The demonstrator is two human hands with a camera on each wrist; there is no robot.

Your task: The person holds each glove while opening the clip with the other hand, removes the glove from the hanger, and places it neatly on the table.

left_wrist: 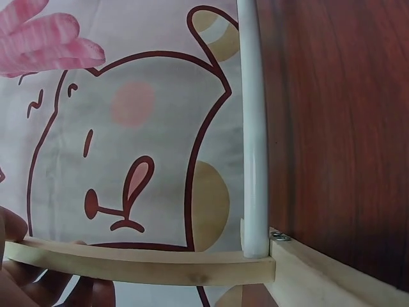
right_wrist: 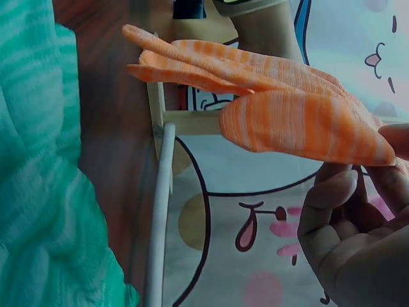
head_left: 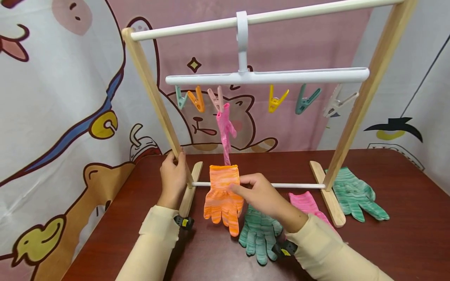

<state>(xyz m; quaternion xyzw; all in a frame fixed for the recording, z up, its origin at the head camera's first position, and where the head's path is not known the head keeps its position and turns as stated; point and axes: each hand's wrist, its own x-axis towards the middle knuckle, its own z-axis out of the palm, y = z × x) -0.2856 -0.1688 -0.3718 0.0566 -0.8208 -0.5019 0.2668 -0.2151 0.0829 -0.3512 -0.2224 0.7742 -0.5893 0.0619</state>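
An orange striped knit glove (head_left: 222,201) hangs upright, fingers down, in front of the rack. My right hand (head_left: 263,197) pinches its right edge between thumb and fingers, also seen in the right wrist view, where the glove (right_wrist: 287,125) stretches left from the fingertips. On the left, my left hand (head_left: 173,177) grips the wooden post (head_left: 151,91) of the rack low down. Behind the orange glove a pink glove (head_left: 225,128) dangles from a pink clip (head_left: 216,99) beneath a white hanger (head_left: 267,77).
Orange (head_left: 197,98), yellow (head_left: 276,98) and several other clips line the hanger, which hooks over the white top rod (head_left: 197,28). Green gloves (head_left: 260,234) (head_left: 355,193) and another pink glove (head_left: 306,203) lie on the brown table (head_left: 116,226). A white lower bar (head_left: 299,185) spans the rack's feet.
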